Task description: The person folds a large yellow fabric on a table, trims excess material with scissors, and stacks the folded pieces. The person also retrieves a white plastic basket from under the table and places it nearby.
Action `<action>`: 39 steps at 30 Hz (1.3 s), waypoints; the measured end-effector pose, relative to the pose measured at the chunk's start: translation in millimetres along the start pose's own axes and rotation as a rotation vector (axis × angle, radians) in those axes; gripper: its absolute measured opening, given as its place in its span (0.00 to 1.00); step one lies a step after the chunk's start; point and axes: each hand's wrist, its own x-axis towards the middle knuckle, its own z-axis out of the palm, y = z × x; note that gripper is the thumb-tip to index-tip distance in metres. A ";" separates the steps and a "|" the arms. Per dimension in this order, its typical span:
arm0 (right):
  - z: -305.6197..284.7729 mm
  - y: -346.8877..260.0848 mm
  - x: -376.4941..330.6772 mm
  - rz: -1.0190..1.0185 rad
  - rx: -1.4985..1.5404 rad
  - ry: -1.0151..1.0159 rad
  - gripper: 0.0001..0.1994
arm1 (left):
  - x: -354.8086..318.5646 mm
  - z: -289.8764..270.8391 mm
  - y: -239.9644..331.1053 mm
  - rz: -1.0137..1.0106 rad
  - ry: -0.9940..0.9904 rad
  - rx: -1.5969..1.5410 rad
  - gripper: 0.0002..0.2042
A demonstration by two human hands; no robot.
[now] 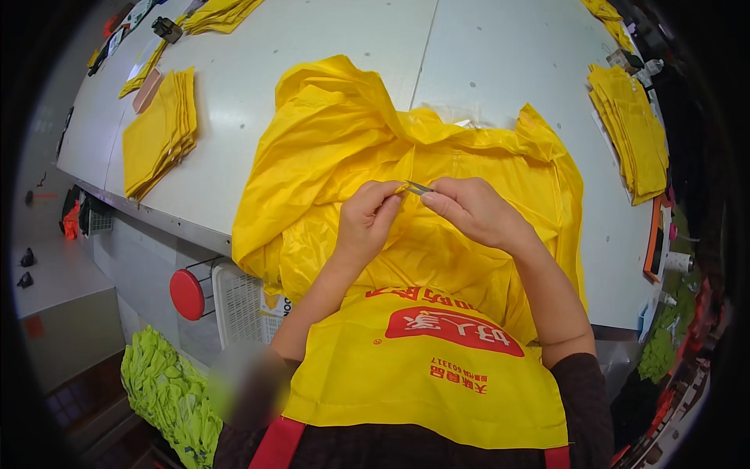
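Observation:
A large crumpled yellow garment of thin shiny fabric lies on the white table in front of me and hangs over its near edge. My left hand pinches a fold of the fabric near the middle. My right hand holds small metal thread snips, their tips pointing left at the pinched fold. The two hands nearly touch. A yellow apron with red print covers my front below my forearms.
A stack of folded yellow pieces lies at the table's left, another stack at the right edge, more yellow fabric at the far left. Below the table stand a white basket, a red round knob and a green fabric heap.

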 end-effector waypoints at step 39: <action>-46.4 200.8 -99.7 0.460 0.161 1.014 0.11 | 141.9 231.4 -74.8 -0.025 -0.441 0.397 0.22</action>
